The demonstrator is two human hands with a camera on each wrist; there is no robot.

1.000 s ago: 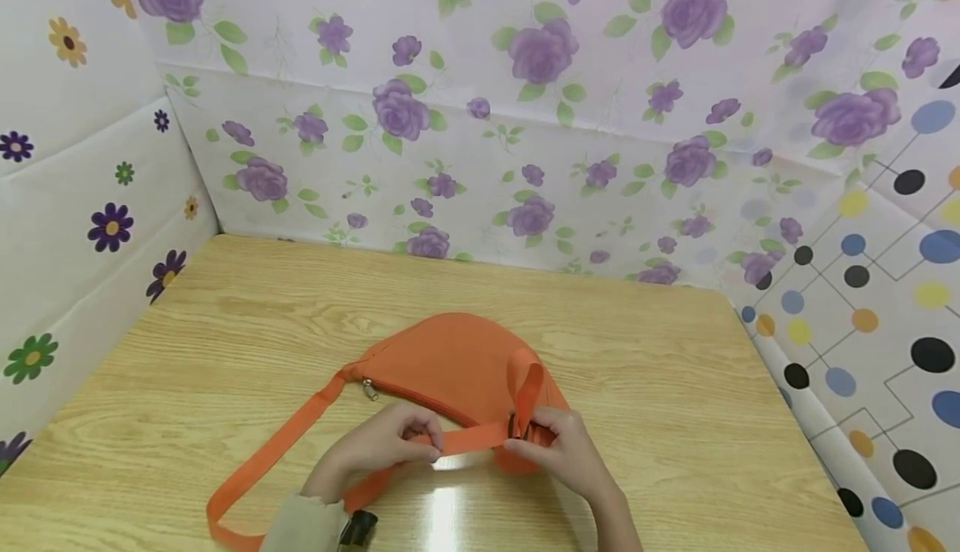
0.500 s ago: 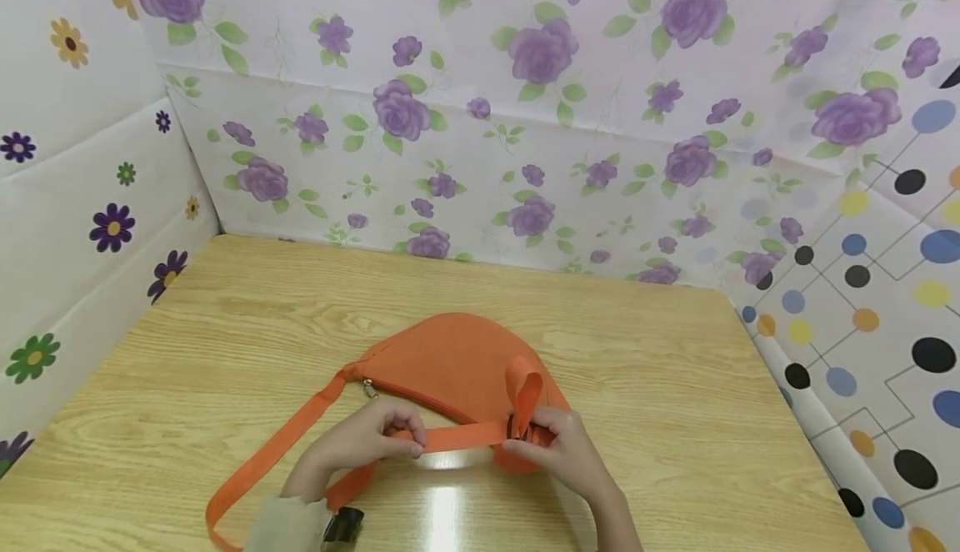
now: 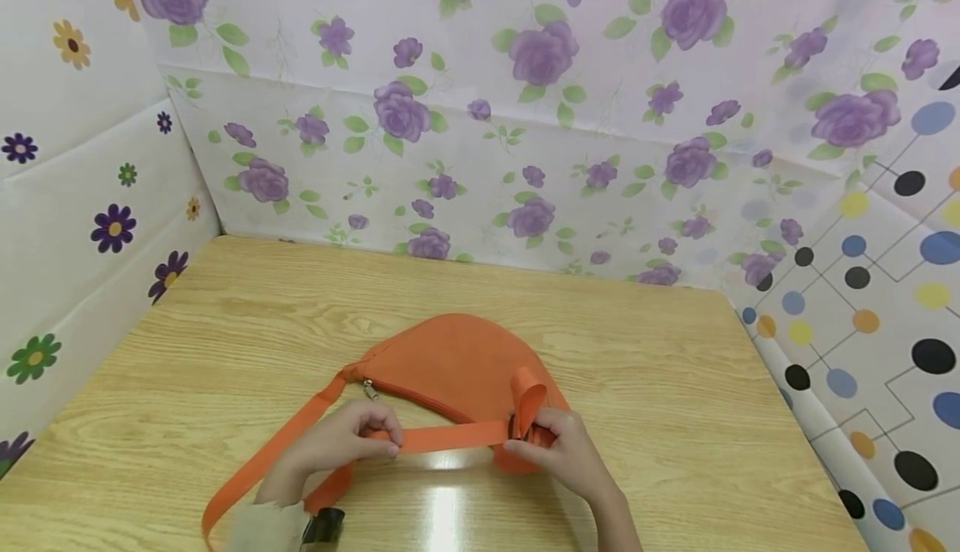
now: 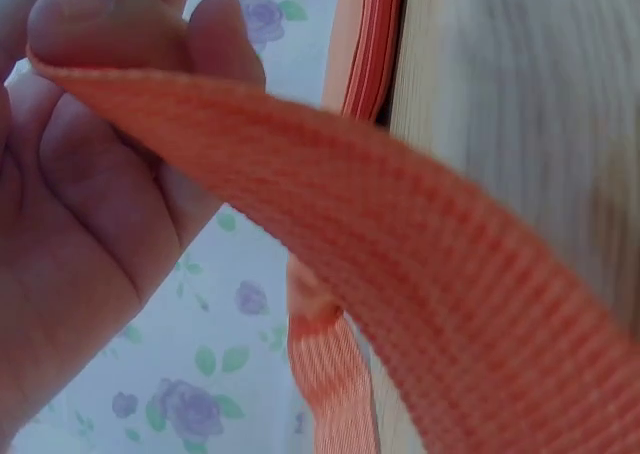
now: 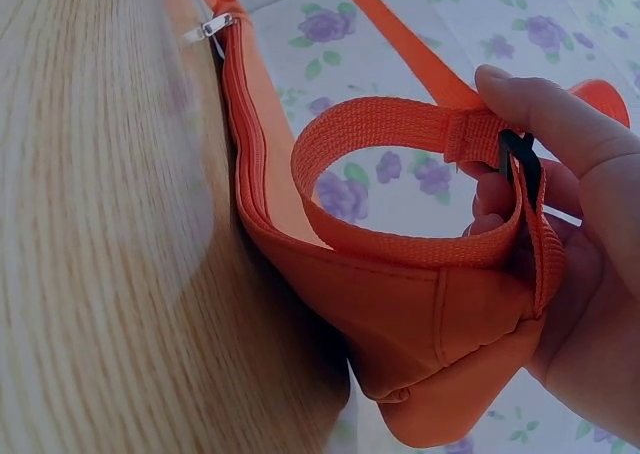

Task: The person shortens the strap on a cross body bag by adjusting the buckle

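Observation:
An orange waist bag (image 3: 450,360) lies on the table with its zip edge facing the person. My left hand (image 3: 341,439) pinches the orange strap (image 3: 453,438) at the bag's near left, with the strap stretched straight across to the other hand. My right hand (image 3: 558,452) grips the black slider buckle (image 5: 515,159) near the bag's right end, thumb on top in the right wrist view. A strap loop (image 3: 529,393) stands up above the buckle. From the left fingers, webbing (image 4: 400,244) curves down past the left wrist camera.
The wooden table (image 3: 660,393) is bounded by a floral sheet (image 3: 465,143) behind, a daisy-printed sheet (image 3: 67,285) at left and a dotted one (image 3: 885,368) at right. A zip pull (image 3: 369,388) hangs at the bag's left end. More strap (image 3: 277,444) runs around the left forearm.
My left hand has slid leftward in steps, and the strap stretch between the hands has grown longer. The upright loop has become shorter. My right hand has stayed in place.

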